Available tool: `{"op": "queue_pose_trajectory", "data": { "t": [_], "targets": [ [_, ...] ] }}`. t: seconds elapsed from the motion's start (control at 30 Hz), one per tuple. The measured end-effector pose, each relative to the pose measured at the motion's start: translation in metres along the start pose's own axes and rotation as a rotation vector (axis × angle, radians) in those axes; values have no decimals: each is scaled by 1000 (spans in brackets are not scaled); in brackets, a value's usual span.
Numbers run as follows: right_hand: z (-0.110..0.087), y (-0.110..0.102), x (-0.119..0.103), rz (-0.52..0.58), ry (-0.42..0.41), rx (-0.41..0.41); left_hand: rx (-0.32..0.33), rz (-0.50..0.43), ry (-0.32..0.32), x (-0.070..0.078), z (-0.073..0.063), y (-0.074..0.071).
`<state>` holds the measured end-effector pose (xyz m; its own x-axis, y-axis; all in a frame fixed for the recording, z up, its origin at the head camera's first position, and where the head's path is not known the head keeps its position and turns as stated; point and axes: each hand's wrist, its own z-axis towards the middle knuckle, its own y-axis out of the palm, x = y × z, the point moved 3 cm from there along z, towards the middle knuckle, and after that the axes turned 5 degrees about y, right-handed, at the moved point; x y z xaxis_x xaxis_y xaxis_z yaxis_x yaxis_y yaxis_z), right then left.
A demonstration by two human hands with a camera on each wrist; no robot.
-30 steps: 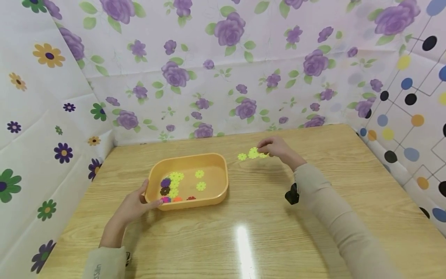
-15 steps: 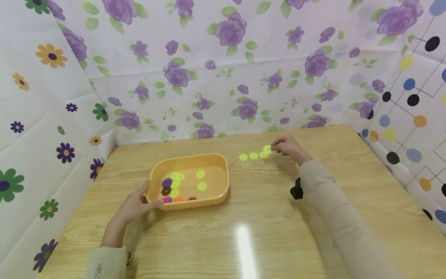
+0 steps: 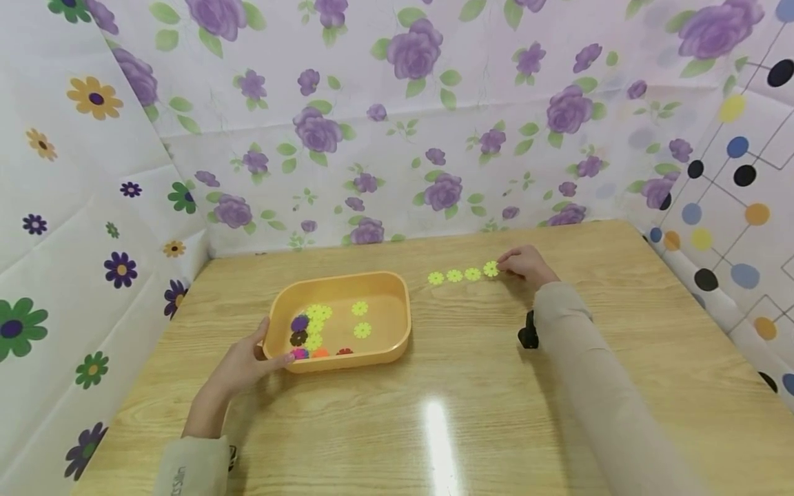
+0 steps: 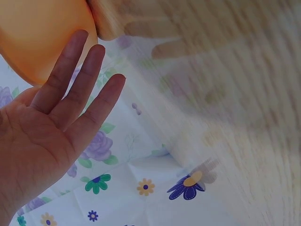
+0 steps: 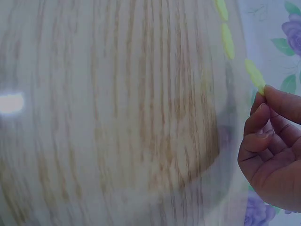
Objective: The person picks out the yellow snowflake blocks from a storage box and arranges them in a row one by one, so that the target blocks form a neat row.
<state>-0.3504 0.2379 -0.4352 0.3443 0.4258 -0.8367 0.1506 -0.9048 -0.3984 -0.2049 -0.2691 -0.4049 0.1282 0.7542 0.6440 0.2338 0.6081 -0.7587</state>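
A sheet of purple roses and green leaves (image 3: 372, 158), creased across its width, hangs behind a wood-grain table (image 3: 347, 427). At left, a white covering (image 3: 62, 165) bears green, orange and purple flowers; at right, a panel (image 3: 722, 227) shows colored dots linked by thin lines. A white glare (image 3: 442, 441) streaks the tabletop's near side.

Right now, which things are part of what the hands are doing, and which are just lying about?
Part of the job:
left hand, holding the yellow-orange tray
right hand, pinching a yellow flower piece
three more yellow flowers, in a row

Probably just lying about, in the tray:
purple piece
dark brown flower piece
red piece, partly hidden
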Motion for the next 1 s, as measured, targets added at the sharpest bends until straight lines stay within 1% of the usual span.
{"op": "queue_pose_trajectory", "data": {
  "t": [0.1, 0.3, 0.4, 0.5, 0.6, 0.7, 0.83, 1.0],
  "targets": [
    [2, 1, 2, 2, 18, 12, -4, 7, -3, 0, 0, 0],
    [5, 2, 9, -33, 50, 98, -2, 17, 11, 2, 0, 1],
    [4, -2, 8, -66, 28, 157, 2, 14, 12, 4, 0, 0],
    [0, -4, 1, -94, -18, 181, 0, 6, 0, 4, -2, -1],
    [-8, -3, -9, -126, -77, 164, -3, 7, -10, 5, -2, -1],
    [-18, 2, -20, -138, -134, 135, -3, 10, -7, 5, -2, -1],
    [-26, 13, -32, -93, -172, 105, 2, 21, 7, 6, -1, -3],
    [-34, 35, -42, -54, -211, 56, 6, 38, 7, 5, -1, -2]
  ]
}}
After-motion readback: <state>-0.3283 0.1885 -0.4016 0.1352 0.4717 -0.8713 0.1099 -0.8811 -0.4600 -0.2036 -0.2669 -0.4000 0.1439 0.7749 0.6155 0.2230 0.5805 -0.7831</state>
